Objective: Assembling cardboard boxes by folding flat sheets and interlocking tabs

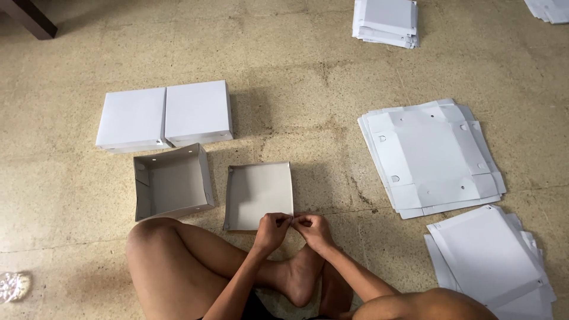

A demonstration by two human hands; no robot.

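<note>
I sit cross-legged on the floor. My left hand (273, 228) and my right hand (311, 228) meet at the near right corner of a shallow open grey cardboard box (258, 192), both pinching its edge with closed fingers. To the left of it stands a deeper open grey box (172, 185). Beyond that one, two closed white boxes (165, 115) sit side by side.
A stack of flat white cardboard cut-outs (430, 157) lies to the right, another pile (495, 258) nearer on the right. More flat sheets (386, 21) lie at the top and at the top right corner (550, 9). A dark furniture leg (29, 18) stands top left.
</note>
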